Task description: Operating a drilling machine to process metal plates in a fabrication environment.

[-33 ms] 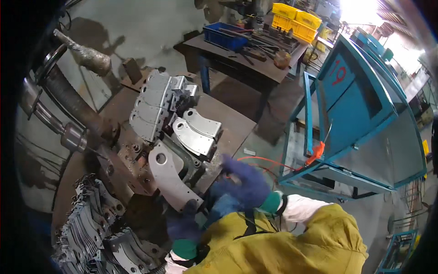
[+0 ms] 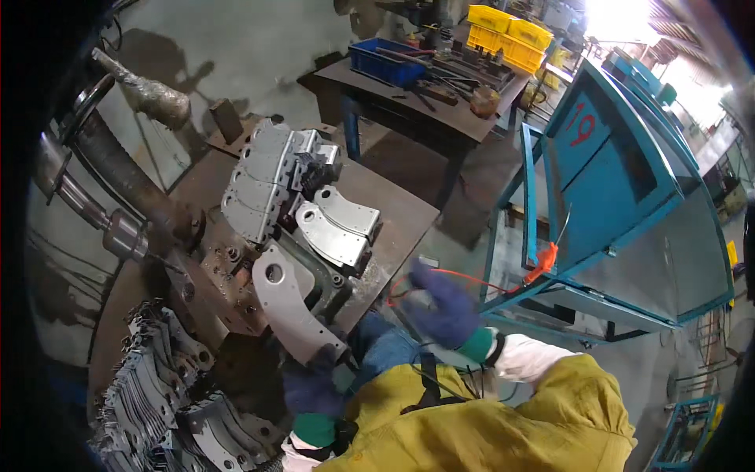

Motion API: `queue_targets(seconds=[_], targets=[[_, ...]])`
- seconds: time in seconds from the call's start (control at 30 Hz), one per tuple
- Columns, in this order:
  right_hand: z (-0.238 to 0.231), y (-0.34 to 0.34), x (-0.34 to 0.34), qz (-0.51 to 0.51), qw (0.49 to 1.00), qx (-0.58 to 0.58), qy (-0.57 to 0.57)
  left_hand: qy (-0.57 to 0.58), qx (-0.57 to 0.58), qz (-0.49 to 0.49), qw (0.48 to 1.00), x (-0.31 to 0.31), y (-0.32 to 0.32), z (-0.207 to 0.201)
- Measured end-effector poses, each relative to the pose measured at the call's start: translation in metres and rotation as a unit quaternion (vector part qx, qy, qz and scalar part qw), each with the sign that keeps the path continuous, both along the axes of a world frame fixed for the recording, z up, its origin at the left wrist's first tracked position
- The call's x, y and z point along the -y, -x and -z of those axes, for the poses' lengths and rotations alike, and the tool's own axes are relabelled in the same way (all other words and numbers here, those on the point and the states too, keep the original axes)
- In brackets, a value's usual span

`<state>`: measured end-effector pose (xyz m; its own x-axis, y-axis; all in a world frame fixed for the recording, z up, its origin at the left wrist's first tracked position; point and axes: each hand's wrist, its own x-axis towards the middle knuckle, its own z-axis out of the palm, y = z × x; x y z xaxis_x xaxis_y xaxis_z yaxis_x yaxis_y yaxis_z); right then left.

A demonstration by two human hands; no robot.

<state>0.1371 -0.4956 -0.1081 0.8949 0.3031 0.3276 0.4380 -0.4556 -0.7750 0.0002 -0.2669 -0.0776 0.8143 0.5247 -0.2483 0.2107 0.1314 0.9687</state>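
My left hand (image 2: 309, 387), in a dark blue glove, grips the lower end of a curved grey metal plate (image 2: 289, 303). The plate has a large round hole at its upper end, which lies against a metal fixture (image 2: 334, 295) on the bench. Some of that hand's fingers are hidden by the plate. My right hand (image 2: 444, 311), gloved alike, is off the bench edge with nothing visible in it, thumb apart from the fingers. Beyond the fixture lie two bright curved metal pieces (image 2: 334, 236) and a row of similar grey pieces (image 2: 263, 177).
A machine spindle (image 2: 126, 236) rises at left. Below it stands a pile of curved plates (image 2: 149, 385). The bench (image 2: 401, 212) has metal chips. Behind are a table (image 2: 464, 126) with a blue crate (image 2: 385, 67), yellow crates (image 2: 507, 39), a teal cabinet (image 2: 613, 181) and an orange air gun (image 2: 543, 263).
My right hand has moved right, away from the bench edge, and its thumb now stands apart. My left hand stays on the plate, and the view has shifted very slightly.
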Motion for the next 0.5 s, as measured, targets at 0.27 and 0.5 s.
queue_targets(seconds=[0.27, 0.5], targets=[[0.039, -0.005, 0.192, 0.489, 0.852, -0.091, 0.165, -0.372, 0.244, 0.097, 0.89, -0.017, 0.009, -0.012], [0.098, -0.088, 0.23, 0.648, 0.716, -0.078, 0.248, -0.099, 0.131, 0.109, 0.981, -0.023, 0.034, 0.013]])
